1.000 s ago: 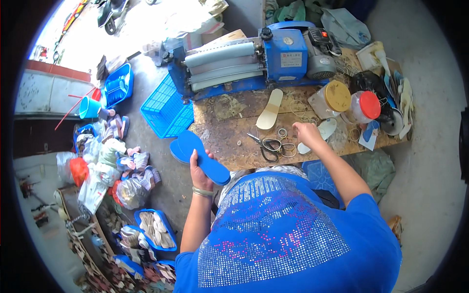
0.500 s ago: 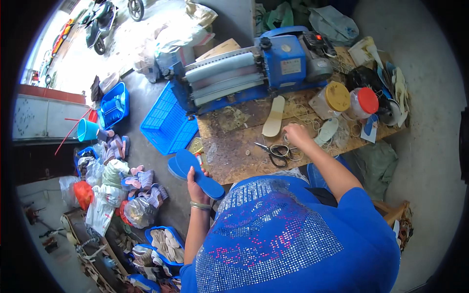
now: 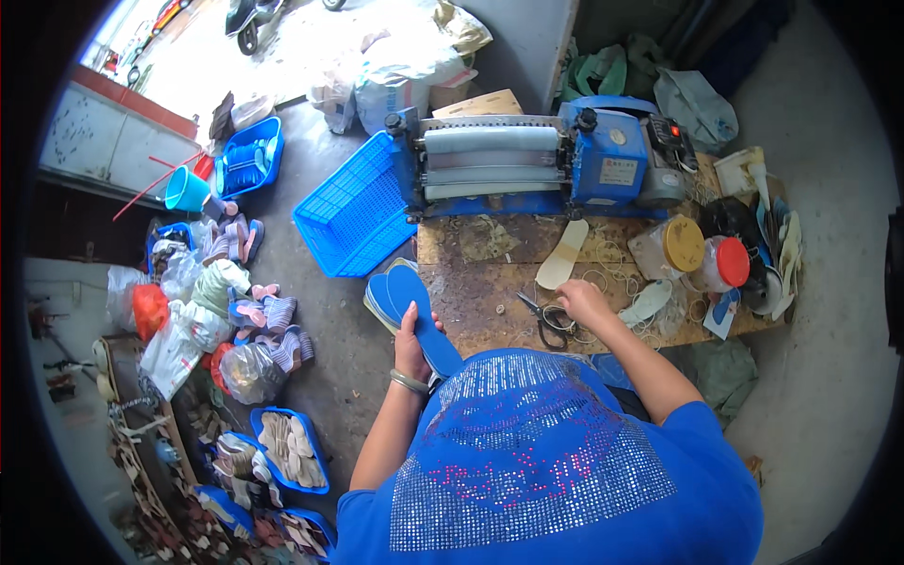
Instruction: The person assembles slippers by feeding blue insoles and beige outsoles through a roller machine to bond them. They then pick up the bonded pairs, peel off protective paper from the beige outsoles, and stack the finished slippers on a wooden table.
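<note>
My left hand (image 3: 409, 350) is wrapped round a pair of blue insoles (image 3: 414, 292), held upright beside the table's left edge. They overlap, their rounded ends fanned apart. My right hand (image 3: 584, 301) rests low over the wooden table, its fingers curled together; whatever they pinch is too small or hidden to tell. Just beyond the fingertips lies a cream insole (image 3: 564, 252). Black-handled scissors (image 3: 552, 330) lie next to that hand on the left, blades pointing away. Loose pale string (image 3: 610, 273) is tangled on its right, by a pale green insole (image 3: 647, 302).
A blue roller machine (image 3: 492, 162) spans the table's far side. Two jars, one yellow-lidded (image 3: 683, 244) and one red-lidded (image 3: 731, 262), stand to the right. A blue plastic crate (image 3: 348, 212) sits left of the table. Slippers (image 3: 273, 315) and bags cover the floor farther left.
The view has shifted, so the table appears farther right and lower. My left hand has raised the blue insoles to a steeper angle. My right hand stays by the cream insole and scissors.
</note>
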The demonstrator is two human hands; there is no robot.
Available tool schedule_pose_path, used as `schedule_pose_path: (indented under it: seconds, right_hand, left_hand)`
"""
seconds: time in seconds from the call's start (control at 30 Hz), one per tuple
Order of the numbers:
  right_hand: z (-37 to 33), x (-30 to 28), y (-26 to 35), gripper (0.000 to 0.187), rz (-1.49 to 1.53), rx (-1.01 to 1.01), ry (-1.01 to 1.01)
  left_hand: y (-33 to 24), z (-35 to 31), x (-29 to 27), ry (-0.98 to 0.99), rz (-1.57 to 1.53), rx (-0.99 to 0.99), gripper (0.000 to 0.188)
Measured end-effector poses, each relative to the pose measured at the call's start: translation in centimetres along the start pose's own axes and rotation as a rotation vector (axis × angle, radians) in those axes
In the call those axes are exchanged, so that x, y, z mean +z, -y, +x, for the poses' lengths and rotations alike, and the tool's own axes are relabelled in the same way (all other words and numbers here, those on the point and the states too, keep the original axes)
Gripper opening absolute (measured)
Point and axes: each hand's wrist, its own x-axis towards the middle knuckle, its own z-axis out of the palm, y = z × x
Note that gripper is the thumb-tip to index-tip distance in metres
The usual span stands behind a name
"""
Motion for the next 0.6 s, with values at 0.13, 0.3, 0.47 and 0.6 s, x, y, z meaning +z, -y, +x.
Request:
schedule_pose_path:
  seconds: [0.13, 0.3, 0.47, 0.6]
  right_hand:
    - [1.4, 0.2, 3.8, 0.024, 0.244, -0.093, 0.061]
    - [2.8, -1.3, 10.0, 0.032, 0.341, -0.179, 0.212]
    - [3.1, -1.0, 12.4, 0.031, 0.919, 0.004, 0.408]
    - [3.1, -1.9, 13.2, 0.029, 1.085, 0.120, 0.535]
  left_hand:
    - [-0.8, 0.0, 0.9, 0.097, -0.008, -0.013, 0.041]
    - [-1.6, 0.1, 3.7, 0.200, -0.012, 0.040, 0.045]
    - [-1.9, -0.8, 6.2, 0.302, 0.060, 0.158, 0.039]
    - [-1.5, -0.1, 5.8, 0.292, 0.062, 0.159, 0.037]
